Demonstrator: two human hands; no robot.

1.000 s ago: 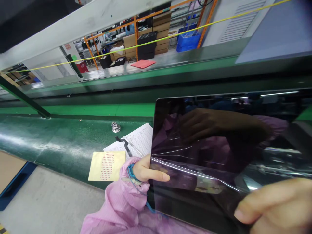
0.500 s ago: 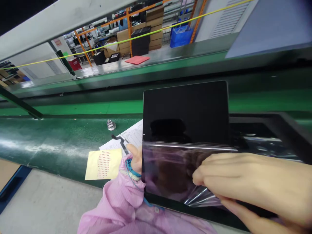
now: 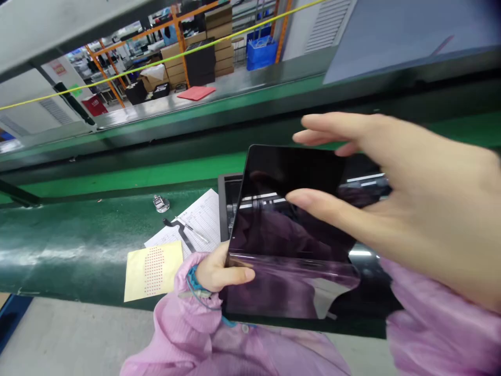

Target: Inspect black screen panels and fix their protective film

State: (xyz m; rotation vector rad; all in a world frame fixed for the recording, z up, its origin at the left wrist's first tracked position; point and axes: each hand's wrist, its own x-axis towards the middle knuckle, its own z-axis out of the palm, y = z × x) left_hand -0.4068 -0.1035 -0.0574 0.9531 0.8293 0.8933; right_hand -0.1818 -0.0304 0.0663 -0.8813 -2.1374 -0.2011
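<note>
A black tablet (image 3: 289, 230) with a glossy, reflecting screen is tilted in front of me. My left hand (image 3: 221, 271) grips its left edge, thumb on the front and the other fingers hidden behind. Clear film (image 3: 282, 287) lies over the lower part of the screen, its right end loose and curled. Over the upper right of the tablet hovers my right hand (image 3: 376, 177), open, thumb and fingers spread with nothing between them. Whether the thumb touches the screen I cannot tell.
Behind the tablet is a black-framed tray (image 3: 224, 209) on the green bench (image 3: 78, 224). To the left lie a printed sheet (image 3: 207, 214), a pen (image 3: 198, 232), a black strip (image 3: 183, 235), a yellow sheet with red marks (image 3: 135, 271) and a metal tally counter (image 3: 160, 203).
My right hand has let go of the film's edge, risen and spread its fingers. The tablet has tilted back, and my left thumb now shows on its front. The view has shifted right.
</note>
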